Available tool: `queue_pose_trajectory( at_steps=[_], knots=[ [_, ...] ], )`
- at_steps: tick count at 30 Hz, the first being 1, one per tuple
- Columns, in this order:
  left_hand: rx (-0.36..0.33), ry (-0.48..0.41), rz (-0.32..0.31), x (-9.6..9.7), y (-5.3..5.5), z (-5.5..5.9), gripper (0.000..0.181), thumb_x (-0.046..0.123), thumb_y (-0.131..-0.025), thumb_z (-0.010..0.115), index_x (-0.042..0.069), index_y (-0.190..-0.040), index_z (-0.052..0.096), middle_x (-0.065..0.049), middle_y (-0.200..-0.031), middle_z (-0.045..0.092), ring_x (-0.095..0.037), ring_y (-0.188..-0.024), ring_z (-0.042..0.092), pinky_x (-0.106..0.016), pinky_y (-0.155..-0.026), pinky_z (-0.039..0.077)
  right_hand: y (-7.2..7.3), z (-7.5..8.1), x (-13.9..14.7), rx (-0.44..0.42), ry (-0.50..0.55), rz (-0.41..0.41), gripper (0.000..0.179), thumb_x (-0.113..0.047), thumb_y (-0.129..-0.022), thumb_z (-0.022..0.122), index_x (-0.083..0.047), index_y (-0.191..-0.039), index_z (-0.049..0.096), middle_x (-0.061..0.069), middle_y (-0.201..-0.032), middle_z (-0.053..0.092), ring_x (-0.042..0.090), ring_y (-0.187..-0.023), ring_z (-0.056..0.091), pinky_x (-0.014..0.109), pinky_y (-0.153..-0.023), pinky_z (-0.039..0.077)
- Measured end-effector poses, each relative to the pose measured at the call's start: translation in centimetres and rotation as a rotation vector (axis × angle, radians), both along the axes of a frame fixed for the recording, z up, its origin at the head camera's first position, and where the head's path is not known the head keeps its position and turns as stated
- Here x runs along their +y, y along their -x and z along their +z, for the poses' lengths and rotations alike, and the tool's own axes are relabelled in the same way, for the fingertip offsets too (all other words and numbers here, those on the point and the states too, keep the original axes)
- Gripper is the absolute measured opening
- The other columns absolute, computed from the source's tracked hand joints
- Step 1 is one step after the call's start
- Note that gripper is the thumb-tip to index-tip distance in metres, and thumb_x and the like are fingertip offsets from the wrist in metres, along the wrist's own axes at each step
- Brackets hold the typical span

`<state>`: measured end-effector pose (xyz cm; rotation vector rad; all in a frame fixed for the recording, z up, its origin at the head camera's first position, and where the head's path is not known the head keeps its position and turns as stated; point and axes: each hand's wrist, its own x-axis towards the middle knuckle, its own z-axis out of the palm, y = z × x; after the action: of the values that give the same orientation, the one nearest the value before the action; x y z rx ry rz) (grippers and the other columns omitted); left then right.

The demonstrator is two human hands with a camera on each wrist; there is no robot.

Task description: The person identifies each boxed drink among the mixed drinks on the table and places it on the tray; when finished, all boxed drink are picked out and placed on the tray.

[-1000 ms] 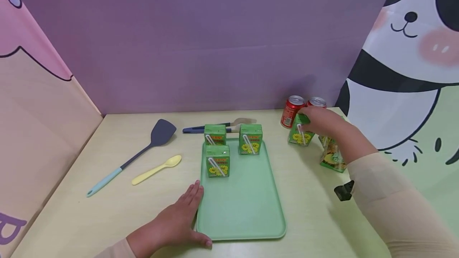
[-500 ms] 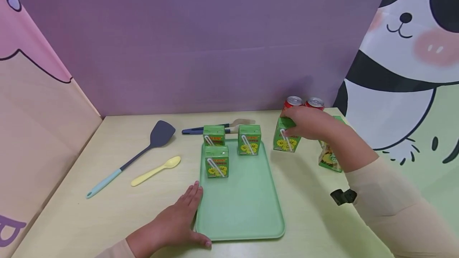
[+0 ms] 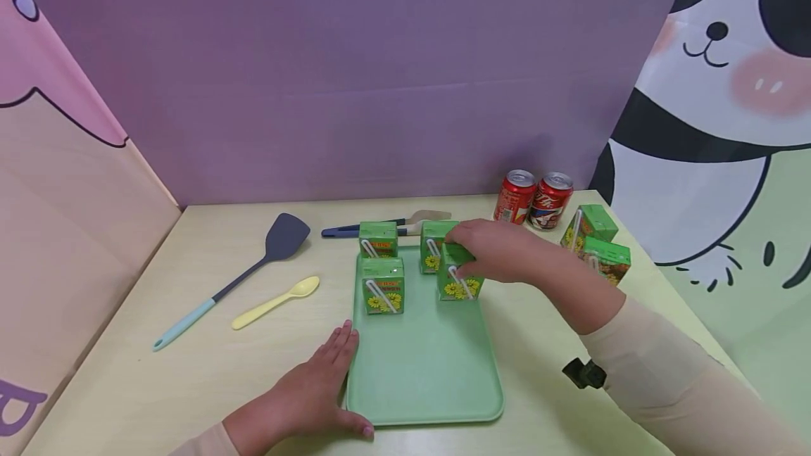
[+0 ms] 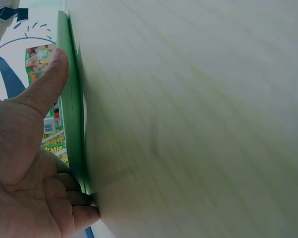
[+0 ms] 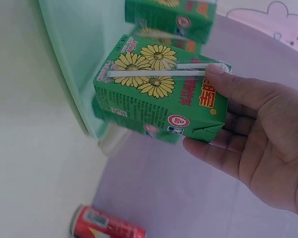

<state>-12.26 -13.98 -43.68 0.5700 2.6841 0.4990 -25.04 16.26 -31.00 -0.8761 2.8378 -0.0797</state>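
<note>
My right hand (image 3: 507, 252) grips a green drink carton (image 5: 159, 89) with yellow flowers and a white straw, thumb on its front and fingers behind. That carton is over the right side of the green tray (image 3: 421, 371), in front of another carton (image 3: 431, 259). Whether it touches the tray I cannot tell. Two more cartons stand at the tray's left, one in front (image 3: 383, 290) and one at the back corner (image 3: 378, 238). My left hand (image 3: 310, 385) rests against the tray's left edge with its fingers straight; the left wrist view shows the thumb along the rim (image 4: 72, 114).
Two red cans (image 3: 514, 195) stand at the back right, with two more green cartons (image 3: 589, 224) near the table's right edge. A spatula (image 3: 269, 259) and a yellow spoon (image 3: 279, 300) lie left of the tray. Blue-handled utensils (image 3: 342, 231) lie behind it.
My right hand has carried the drink carton leftward and nearer, from beside the cans to over the tray. The cans and the right-hand cartons have come into fuller view. My left hand has stayed put.
</note>
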Motion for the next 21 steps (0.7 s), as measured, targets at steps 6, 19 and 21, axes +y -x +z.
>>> queue_pose_trajectory(
  at_steps=[6, 19, 21],
  knots=[
    [0.0, 0.002, 0.0, 0.0, 0.0, 0.0, 0.137, 0.083, -0.058, 0.068, 0.005, -0.157, 0.015, -0.013, -0.166, 0.006, -0.033, -0.152, 0.01, -0.055, -0.113, 0.032, -0.2, -1.4, -1.4, -0.011, -0.007, 0.024, 0.059, -0.038, -0.086, 0.075, -0.013, -0.136, 0.057, 0.006, -0.136, 0.058, 0.024, -0.121, 0.055, 0.047, -0.102, 0.048],
    [-0.011, 0.003, 0.002, 0.0, 0.0, 0.0, 0.138, 0.083, -0.057, 0.068, 0.006, -0.158, 0.014, -0.012, -0.166, 0.004, -0.032, -0.152, 0.009, -0.055, -0.114, 0.031, -0.2, -2.4, -2.2, 0.001, -0.04, 0.046, 0.061, -0.039, -0.088, 0.073, -0.01, -0.139, 0.054, 0.01, -0.141, 0.055, 0.028, -0.131, 0.049, 0.048, -0.108, 0.043],
    [-0.014, 0.0, 0.002, 0.0, 0.0, 0.0, 0.137, 0.083, -0.058, 0.068, 0.006, -0.158, 0.014, -0.012, -0.166, 0.004, -0.032, -0.152, 0.009, -0.055, -0.114, 0.031, -0.1, -2.2, -1.9, -0.013, -0.026, 0.04, 0.063, -0.041, -0.088, 0.072, -0.011, -0.14, 0.053, 0.009, -0.141, 0.054, 0.028, -0.132, 0.048, 0.048, -0.108, 0.042]
  ],
)
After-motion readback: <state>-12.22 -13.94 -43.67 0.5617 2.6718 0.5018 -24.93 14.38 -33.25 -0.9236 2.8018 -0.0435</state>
